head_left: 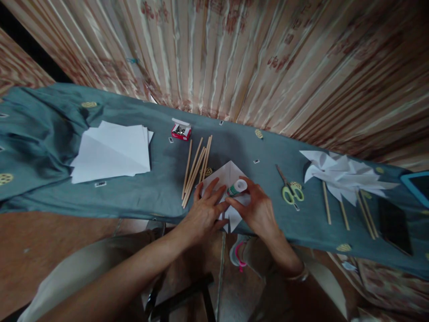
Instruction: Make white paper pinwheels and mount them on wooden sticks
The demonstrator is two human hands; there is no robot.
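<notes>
A white folded paper square (228, 176) lies on the blue-grey cloth (161, 183) at the table's near edge. My left hand (206, 208) rests flat on the paper's left part, fingers spread. My right hand (256, 208) is closed round a glue stick (237, 188) with a white body and green cap end, held tilted over the paper's middle. Both thumbs meet near the paper's centre.
A bundle of wooden sticks (196, 170) lies left of the paper. A stack of white sheets (112, 154) sits further left, a small red box of pins (181, 130) behind. Green-handled scissors (290, 188), finished paper pinwheels (342, 176), a dark phone (395, 226) and a tablet (418, 185) lie right.
</notes>
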